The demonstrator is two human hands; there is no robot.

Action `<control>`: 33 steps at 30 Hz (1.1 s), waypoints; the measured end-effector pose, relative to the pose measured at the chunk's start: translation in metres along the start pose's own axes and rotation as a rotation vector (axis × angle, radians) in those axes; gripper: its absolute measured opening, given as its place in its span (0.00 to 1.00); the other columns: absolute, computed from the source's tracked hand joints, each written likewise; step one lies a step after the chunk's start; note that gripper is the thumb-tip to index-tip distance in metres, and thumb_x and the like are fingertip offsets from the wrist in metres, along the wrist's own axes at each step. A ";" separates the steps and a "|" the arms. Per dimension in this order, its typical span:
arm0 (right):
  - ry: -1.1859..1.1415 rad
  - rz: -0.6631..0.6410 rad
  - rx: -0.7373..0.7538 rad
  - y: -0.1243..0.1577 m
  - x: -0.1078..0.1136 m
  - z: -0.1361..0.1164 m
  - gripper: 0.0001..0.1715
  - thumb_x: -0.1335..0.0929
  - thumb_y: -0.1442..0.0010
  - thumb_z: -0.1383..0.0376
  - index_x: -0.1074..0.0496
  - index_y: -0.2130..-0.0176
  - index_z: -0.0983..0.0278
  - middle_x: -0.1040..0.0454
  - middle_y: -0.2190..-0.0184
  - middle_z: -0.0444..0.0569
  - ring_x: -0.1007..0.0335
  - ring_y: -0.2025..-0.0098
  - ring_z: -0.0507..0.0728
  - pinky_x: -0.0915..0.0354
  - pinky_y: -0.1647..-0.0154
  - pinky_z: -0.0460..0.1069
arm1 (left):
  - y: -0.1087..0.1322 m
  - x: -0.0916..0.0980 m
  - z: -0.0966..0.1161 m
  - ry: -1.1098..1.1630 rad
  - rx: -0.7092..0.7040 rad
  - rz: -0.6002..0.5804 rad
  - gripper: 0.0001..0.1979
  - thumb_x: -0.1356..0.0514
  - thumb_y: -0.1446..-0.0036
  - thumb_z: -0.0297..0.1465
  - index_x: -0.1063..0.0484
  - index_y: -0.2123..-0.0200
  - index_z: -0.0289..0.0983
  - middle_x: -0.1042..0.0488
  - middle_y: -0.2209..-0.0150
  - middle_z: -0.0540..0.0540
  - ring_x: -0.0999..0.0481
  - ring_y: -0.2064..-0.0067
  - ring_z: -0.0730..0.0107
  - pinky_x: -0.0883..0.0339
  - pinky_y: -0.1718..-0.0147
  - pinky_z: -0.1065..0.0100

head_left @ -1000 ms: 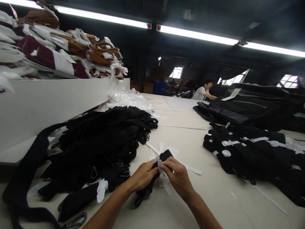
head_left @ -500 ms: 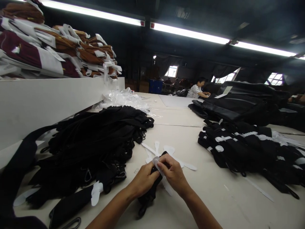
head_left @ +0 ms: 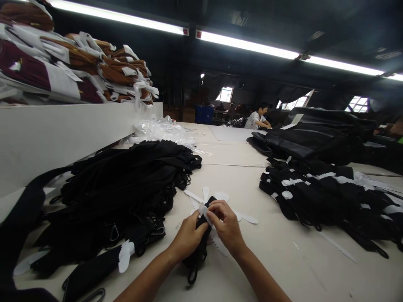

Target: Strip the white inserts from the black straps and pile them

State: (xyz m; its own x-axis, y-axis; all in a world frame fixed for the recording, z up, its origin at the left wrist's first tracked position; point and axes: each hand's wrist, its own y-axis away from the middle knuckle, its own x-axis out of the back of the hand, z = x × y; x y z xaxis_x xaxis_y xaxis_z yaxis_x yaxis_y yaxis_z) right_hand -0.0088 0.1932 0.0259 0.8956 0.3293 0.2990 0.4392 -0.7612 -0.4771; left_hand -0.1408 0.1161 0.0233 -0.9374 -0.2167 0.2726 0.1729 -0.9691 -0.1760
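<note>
The counter (head_left: 283, 260) carries 2 heaps of straps, the left heap (head_left: 126, 184) and the right heap (head_left: 315, 193), with bare room between. There, the left hand (head_left: 189, 239) has its fingers clamped round a black strap (head_left: 201, 245), apparently steadying it. The right hand (head_left: 228, 228) has its fingers pinched together on the white tab (head_left: 203, 208) at the strap's tip.

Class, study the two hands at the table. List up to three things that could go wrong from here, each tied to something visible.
1. The white piece pinched by the right hand against the black strap in the left hand may slip or sit crooked.
2. The loose white pieces beside the hands could be brushed away.
3. The strap's trailing end might snag the black pile nearby.
</note>
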 end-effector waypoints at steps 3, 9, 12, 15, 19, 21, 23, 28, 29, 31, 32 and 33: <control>0.092 0.032 0.103 0.001 0.001 -0.002 0.03 0.30 0.40 0.66 0.27 0.62 0.62 0.28 0.64 0.47 0.31 0.67 0.54 0.33 0.62 0.49 | 0.002 -0.001 0.004 -0.044 -0.023 0.065 0.13 0.46 0.38 0.31 0.31 0.51 0.37 0.22 0.62 0.45 0.22 0.62 0.61 0.32 0.62 0.65; 0.189 -0.006 0.216 0.005 -0.002 -0.005 0.06 0.32 0.39 0.70 0.25 0.62 0.62 0.27 0.66 0.48 0.29 0.65 0.55 0.32 0.62 0.49 | 0.004 0.001 0.004 -0.163 -0.059 0.130 0.20 0.47 0.37 0.32 0.34 0.43 0.38 0.21 0.56 0.40 0.22 0.55 0.55 0.32 0.55 0.60; 0.232 0.001 0.197 0.007 -0.003 -0.008 0.06 0.32 0.39 0.71 0.25 0.62 0.62 0.27 0.67 0.48 0.29 0.67 0.54 0.32 0.63 0.49 | 0.004 0.002 0.000 -0.288 -0.087 0.114 0.24 0.49 0.37 0.31 0.38 0.38 0.36 0.21 0.55 0.36 0.22 0.54 0.51 0.32 0.53 0.56; 0.286 -0.004 0.205 0.008 -0.004 -0.008 0.06 0.32 0.40 0.72 0.25 0.63 0.63 0.27 0.69 0.47 0.30 0.68 0.54 0.33 0.64 0.49 | 0.004 0.003 -0.003 -0.363 -0.115 0.092 0.26 0.51 0.38 0.30 0.41 0.36 0.32 0.22 0.53 0.33 0.22 0.52 0.49 0.31 0.52 0.54; 0.317 0.024 0.245 0.009 -0.006 -0.008 0.07 0.33 0.40 0.73 0.25 0.66 0.65 0.27 0.70 0.48 0.30 0.69 0.54 0.33 0.65 0.48 | 0.004 0.003 -0.005 -0.350 -0.115 0.091 0.26 0.50 0.38 0.29 0.39 0.37 0.33 0.21 0.54 0.34 0.22 0.53 0.51 0.31 0.53 0.57; 0.303 0.051 0.253 0.009 -0.007 -0.008 0.08 0.33 0.41 0.73 0.24 0.66 0.65 0.27 0.70 0.48 0.30 0.69 0.54 0.34 0.65 0.48 | 0.004 0.002 -0.002 -0.277 -0.113 0.104 0.24 0.48 0.38 0.30 0.36 0.39 0.36 0.20 0.57 0.39 0.21 0.58 0.55 0.30 0.57 0.61; 0.276 0.078 0.244 0.009 -0.007 -0.008 0.08 0.33 0.41 0.74 0.24 0.67 0.65 0.26 0.70 0.47 0.30 0.70 0.53 0.34 0.66 0.47 | 0.004 0.001 0.000 -0.197 -0.112 0.119 0.22 0.46 0.38 0.31 0.33 0.41 0.38 0.20 0.61 0.43 0.21 0.62 0.59 0.31 0.60 0.65; 0.254 0.098 0.242 0.008 -0.007 -0.008 0.09 0.33 0.42 0.74 0.25 0.71 0.64 0.27 0.72 0.47 0.30 0.70 0.53 0.34 0.66 0.47 | 0.000 -0.001 0.002 -0.154 -0.107 0.160 0.19 0.45 0.37 0.32 0.31 0.44 0.37 0.20 0.61 0.45 0.22 0.61 0.62 0.31 0.56 0.66; 0.255 0.093 0.231 0.008 -0.007 -0.008 0.09 0.33 0.42 0.74 0.26 0.71 0.64 0.27 0.72 0.47 0.30 0.70 0.53 0.34 0.65 0.47 | 0.000 -0.001 0.001 -0.156 -0.106 0.162 0.20 0.45 0.37 0.32 0.31 0.43 0.37 0.20 0.61 0.44 0.22 0.61 0.61 0.31 0.55 0.65; 0.241 0.071 0.185 0.007 -0.007 -0.007 0.08 0.33 0.41 0.72 0.26 0.70 0.64 0.27 0.71 0.47 0.30 0.70 0.53 0.33 0.65 0.48 | 0.000 0.000 -0.001 -0.163 -0.107 0.163 0.21 0.45 0.38 0.32 0.32 0.42 0.37 0.20 0.60 0.44 0.21 0.61 0.60 0.30 0.55 0.64; 0.224 0.062 0.159 0.006 -0.006 -0.007 0.06 0.32 0.40 0.71 0.25 0.69 0.64 0.27 0.71 0.47 0.30 0.70 0.53 0.33 0.65 0.48 | 0.000 0.000 -0.002 -0.173 -0.111 0.161 0.22 0.45 0.38 0.32 0.33 0.41 0.37 0.20 0.59 0.43 0.21 0.59 0.59 0.30 0.55 0.63; 0.206 0.054 0.137 0.006 -0.006 -0.007 0.05 0.32 0.40 0.70 0.25 0.67 0.64 0.27 0.70 0.47 0.29 0.69 0.53 0.32 0.65 0.47 | 0.001 0.000 -0.003 -0.192 -0.117 0.154 0.23 0.45 0.38 0.31 0.34 0.40 0.37 0.20 0.58 0.41 0.21 0.58 0.57 0.30 0.54 0.61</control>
State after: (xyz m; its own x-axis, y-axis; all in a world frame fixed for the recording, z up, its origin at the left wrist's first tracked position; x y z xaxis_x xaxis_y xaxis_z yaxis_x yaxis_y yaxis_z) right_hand -0.0118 0.1826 0.0275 0.8910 0.1592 0.4252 0.4092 -0.6874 -0.6000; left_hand -0.1416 0.1159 0.0207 -0.8263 -0.3899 0.4064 0.2625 -0.9051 -0.3345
